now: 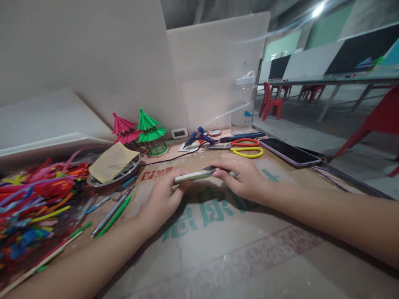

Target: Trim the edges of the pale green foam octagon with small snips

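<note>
A slim, pale whitish-green bar is held level between my two hands, above the printed cardboard. My left hand pinches its left end with the thumb below and fingers on top. At the other end my right hand closes its fingers round it. A small dark pointed piece shows by the right fingertips; whether it belongs to the bar I cannot tell. Behind the right hand lie scissors with one red and one yellow handle loop.
Colourful pipe cleaners heap at left beside a metal tray with sandpaper-like sheet. Pens lie nearby. Behind stand pink and green pagoda models, a blue glue gun and a water bottle. A phone lies right.
</note>
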`<state>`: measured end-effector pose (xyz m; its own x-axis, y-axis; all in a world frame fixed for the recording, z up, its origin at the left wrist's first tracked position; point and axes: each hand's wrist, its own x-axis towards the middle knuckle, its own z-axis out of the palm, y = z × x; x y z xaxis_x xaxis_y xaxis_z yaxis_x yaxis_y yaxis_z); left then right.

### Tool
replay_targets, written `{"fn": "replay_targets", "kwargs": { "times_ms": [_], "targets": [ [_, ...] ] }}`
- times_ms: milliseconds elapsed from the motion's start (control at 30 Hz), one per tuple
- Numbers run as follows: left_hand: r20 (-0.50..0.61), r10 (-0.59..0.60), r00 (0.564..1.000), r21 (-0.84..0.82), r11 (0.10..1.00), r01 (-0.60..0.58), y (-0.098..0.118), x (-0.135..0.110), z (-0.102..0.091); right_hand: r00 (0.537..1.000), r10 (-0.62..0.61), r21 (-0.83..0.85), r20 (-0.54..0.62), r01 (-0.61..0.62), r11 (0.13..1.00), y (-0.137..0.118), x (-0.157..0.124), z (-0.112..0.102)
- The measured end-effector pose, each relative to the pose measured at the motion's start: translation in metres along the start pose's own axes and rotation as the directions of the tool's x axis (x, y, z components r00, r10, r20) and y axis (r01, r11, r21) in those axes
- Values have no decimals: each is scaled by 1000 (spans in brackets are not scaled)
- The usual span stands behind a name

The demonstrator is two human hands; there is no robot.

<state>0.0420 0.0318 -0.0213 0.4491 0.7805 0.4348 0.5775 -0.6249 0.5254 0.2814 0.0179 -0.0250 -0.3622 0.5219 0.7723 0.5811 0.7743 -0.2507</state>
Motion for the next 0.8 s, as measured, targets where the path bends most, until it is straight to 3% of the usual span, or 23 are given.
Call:
{"fn": "replay_targets", "kwargs": {
  "times_ms": [267, 800],
  "targets": [
    [-2, 92, 996, 44, 995, -92, -8, -4, 0, 994, -98, -63, 54, 102, 993, -2, 0, -3],
    [41, -7, 999, -13, 1000, 7, 4, -1, -2, 995, -93, -44, 42, 94, 995, 0, 0, -1]
  ]
}}
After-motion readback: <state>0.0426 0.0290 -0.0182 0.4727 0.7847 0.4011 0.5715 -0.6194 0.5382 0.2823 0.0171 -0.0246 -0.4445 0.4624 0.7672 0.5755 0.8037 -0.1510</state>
